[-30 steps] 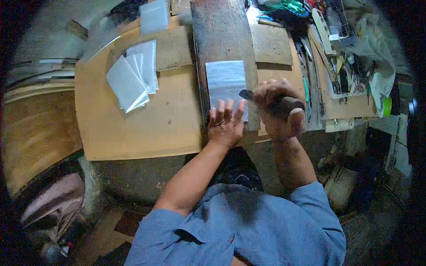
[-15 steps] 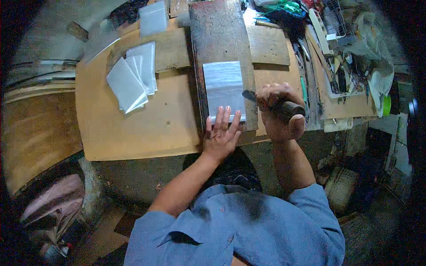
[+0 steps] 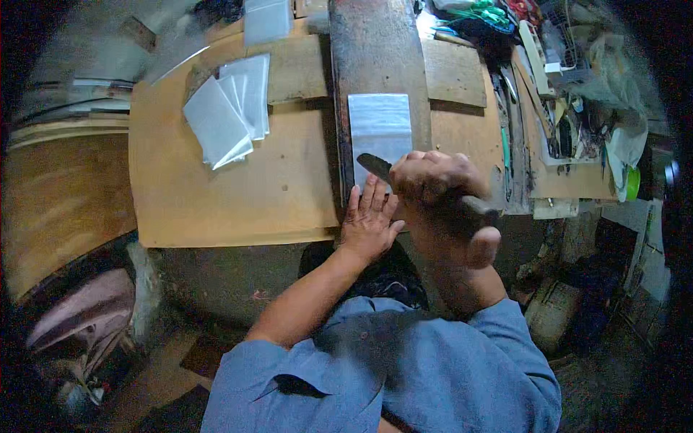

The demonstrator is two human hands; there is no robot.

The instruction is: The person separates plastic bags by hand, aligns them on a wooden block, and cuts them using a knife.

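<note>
A clear plastic sheet or bag [image 3: 380, 123] lies flat on a dark wooden board [image 3: 375, 58]. My left hand [image 3: 370, 224] rests with fingers spread on the sheet's near end. My right hand [image 3: 447, 191] is closed round the dark handle of a knife [image 3: 374, 167]. Its blade points left over the lower part of the sheet, just above my left fingertips. Whether the blade touches the sheet cannot be made out. A fanned stack of similar clear sheets [image 3: 220, 119] lies to the left on the tan tabletop [image 3: 238, 209].
More clear sheets [image 3: 267, 20] lie at the back left. Thin wooden boards [image 3: 455, 72] flank the dark board. At the right are a tray of tools [image 3: 570, 137], a power strip [image 3: 534, 58], a green tape roll [image 3: 633, 184] and crumpled plastic.
My right hand has moved left and nearer to me, bringing the blade from the sheet's right edge across its lower part. My left hand stays at the near end. The view has shifted slightly.
</note>
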